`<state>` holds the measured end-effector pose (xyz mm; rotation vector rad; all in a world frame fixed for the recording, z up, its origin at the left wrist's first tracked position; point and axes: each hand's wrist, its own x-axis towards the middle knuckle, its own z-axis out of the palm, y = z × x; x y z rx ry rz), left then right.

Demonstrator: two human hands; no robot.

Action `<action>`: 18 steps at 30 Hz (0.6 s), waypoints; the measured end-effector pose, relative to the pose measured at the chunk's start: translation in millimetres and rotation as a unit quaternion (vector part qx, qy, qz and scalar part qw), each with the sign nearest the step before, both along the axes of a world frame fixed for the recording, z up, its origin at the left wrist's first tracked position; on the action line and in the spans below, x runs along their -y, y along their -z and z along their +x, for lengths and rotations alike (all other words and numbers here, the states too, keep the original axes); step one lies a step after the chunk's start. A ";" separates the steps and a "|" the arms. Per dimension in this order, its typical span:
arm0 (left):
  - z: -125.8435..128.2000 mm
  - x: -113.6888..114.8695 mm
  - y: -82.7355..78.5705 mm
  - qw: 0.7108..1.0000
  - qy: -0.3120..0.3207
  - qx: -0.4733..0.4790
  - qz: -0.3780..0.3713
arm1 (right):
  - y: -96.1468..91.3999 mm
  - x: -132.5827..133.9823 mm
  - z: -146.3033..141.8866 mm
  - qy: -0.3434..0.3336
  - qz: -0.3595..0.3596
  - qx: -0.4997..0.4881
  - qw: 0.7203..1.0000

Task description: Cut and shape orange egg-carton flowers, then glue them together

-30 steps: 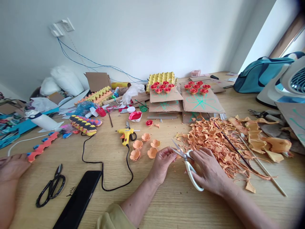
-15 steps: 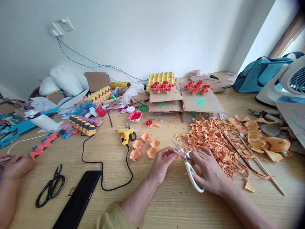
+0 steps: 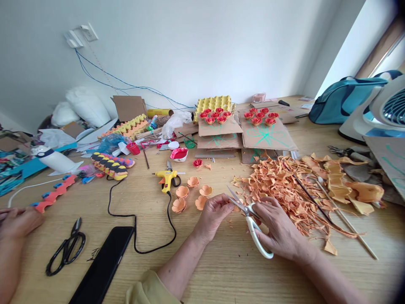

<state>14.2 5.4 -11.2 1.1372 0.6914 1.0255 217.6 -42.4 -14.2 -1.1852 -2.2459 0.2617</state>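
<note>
While the right hand (image 3: 276,230) grips the white scissors (image 3: 251,223), the left hand (image 3: 212,216) apparently steadies a pinched orange piece (image 3: 238,204) at their blades (image 3: 237,198); cups (image 3: 182,192) lie left of them, scraps (image 3: 274,181) right.

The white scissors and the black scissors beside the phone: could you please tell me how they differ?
The white scissors have white handles, the black scissors black ones. The white scissors are in the right hand; the black scissors lie on the table beside the phone. The white scissors' blades are parted; the black scissors' blades look closed. Both have looped handles.
</note>
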 end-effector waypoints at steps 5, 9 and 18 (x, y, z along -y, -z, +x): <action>-4.1 -3.1 -5.7 0.998 0.002 -0.028 0.052 | -1.4 0.0 0.7 -0.001 0.006 0.004 1.000; -6.1 -4.6 -6.9 0.994 -0.009 -0.056 0.096 | -4.8 -0.4 -0.3 0.014 0.015 0.016 1.000; -7.6 -5.4 -10.6 0.988 0.005 -0.091 0.125 | -6.8 -0.6 -0.7 0.009 0.022 0.019 1.000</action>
